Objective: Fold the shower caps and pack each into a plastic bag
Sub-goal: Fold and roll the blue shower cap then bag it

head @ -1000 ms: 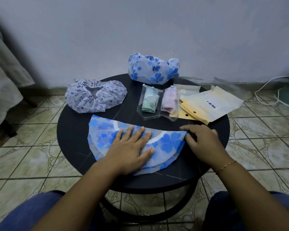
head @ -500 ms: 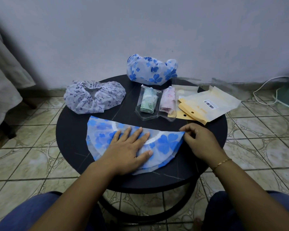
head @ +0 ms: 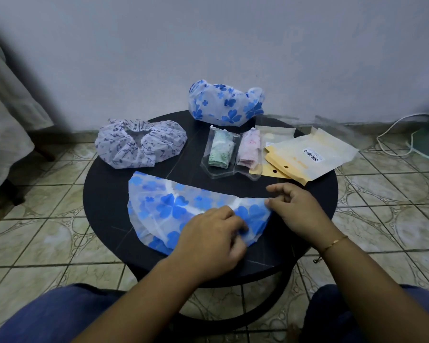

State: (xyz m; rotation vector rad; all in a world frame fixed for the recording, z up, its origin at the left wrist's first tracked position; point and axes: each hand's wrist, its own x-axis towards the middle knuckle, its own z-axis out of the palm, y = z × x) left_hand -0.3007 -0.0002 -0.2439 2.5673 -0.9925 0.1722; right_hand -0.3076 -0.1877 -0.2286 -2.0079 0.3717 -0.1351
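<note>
Both hands, left hand (head: 212,240) and right hand (head: 294,209), pinch folded cap (head: 174,209)'s right end

Blue-flower shower cap (head: 174,206) folded to half-circle, flat on table.

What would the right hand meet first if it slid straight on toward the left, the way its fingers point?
The right hand pinches the right tip of the half-folded blue-flowered shower cap on the round black table. Sliding left across the cap, it would probably meet the left hand first, though depth is unclear.
</note>
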